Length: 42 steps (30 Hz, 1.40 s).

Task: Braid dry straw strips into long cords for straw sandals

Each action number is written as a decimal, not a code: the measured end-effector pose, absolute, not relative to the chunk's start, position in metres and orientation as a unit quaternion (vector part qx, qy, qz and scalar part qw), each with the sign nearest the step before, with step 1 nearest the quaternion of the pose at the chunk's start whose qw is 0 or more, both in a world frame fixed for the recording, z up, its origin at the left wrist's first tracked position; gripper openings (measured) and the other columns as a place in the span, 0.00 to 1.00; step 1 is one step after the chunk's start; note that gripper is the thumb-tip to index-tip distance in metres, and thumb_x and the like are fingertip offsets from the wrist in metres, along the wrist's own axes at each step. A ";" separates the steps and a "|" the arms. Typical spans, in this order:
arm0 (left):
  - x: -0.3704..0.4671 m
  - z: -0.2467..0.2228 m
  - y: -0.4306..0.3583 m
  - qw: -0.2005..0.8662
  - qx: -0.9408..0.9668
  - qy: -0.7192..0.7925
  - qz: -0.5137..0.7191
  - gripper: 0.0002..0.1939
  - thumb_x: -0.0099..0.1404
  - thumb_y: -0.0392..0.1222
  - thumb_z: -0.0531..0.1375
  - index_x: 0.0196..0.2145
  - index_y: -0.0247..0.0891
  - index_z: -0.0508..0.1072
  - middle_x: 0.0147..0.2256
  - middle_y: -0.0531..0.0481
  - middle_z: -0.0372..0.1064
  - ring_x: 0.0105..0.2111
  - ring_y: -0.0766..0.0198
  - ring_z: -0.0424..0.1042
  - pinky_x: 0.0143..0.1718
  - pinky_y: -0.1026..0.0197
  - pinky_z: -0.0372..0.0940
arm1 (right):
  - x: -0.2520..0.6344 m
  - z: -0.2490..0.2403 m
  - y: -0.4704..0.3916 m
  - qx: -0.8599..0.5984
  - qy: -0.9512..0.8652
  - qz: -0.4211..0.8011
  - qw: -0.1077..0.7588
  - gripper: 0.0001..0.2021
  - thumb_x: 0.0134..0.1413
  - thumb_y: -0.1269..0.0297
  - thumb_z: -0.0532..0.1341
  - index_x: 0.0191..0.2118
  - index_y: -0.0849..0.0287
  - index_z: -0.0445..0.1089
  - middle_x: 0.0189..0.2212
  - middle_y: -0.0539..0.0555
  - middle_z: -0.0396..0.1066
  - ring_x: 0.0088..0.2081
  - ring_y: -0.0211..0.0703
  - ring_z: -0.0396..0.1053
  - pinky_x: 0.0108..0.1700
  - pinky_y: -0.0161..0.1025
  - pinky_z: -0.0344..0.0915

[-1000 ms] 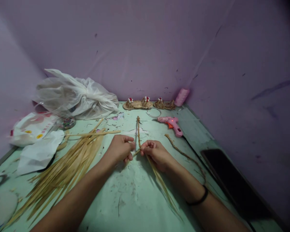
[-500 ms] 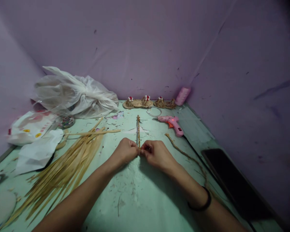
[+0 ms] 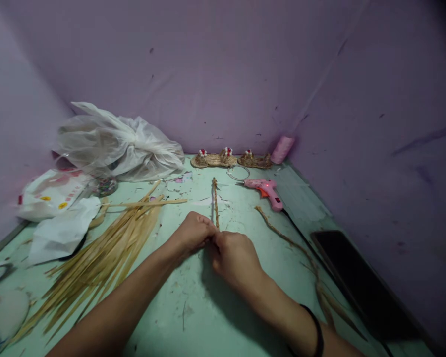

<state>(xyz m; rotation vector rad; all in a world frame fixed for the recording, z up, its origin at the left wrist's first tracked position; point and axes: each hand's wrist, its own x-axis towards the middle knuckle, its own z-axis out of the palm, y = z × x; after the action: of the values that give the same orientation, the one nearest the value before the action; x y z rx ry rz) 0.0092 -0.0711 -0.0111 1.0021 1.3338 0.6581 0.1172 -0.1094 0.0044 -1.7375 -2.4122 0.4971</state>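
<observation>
A thin twisted cord of tan dried fibre (image 3: 216,203) runs straight away from my hands along the green tabletop (image 3: 184,292). My left hand (image 3: 196,231) is closed in a pinch at its near end. Right against it, my right hand (image 3: 236,255) is closed with its back to the camera; its fingertips and whatever part of the cord they grip are hidden. Left of my hands lies a spread bundle of dried leaf strips (image 3: 107,258). On the right, a second twisted cord (image 3: 282,238) ends in loose strips.
A pink glue gun (image 3: 263,187) with a red light and black cable lies beyond my right hand. Behind it stand braided straw pieces (image 3: 215,159) and a pink thread spool (image 3: 283,149). A dark phone (image 3: 360,282) is at right, a tied plastic bag (image 3: 134,144) at back left.
My right hand has rolled over, so its back now faces up and its fingers are tucked under. My left hand stays pinched at nearly the same place.
</observation>
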 end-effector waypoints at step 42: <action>-0.094 0.047 -0.049 0.306 0.634 0.700 0.120 0.14 0.46 0.47 0.55 0.25 0.33 0.73 0.19 0.52 0.65 0.18 0.69 0.59 0.21 0.67 0.52 | 0.135 -0.028 -0.070 -0.540 -0.432 0.646 0.324 0.09 0.30 0.64 0.63 0.19 0.65 0.66 0.11 0.44 0.56 0.14 0.26 0.47 0.17 0.30 0.40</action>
<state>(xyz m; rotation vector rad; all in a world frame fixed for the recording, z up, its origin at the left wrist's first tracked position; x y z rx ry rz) -0.0942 -0.0494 0.0468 1.6767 1.8538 0.3183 0.1354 -0.0704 -0.0277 -1.4172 -1.1335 1.6939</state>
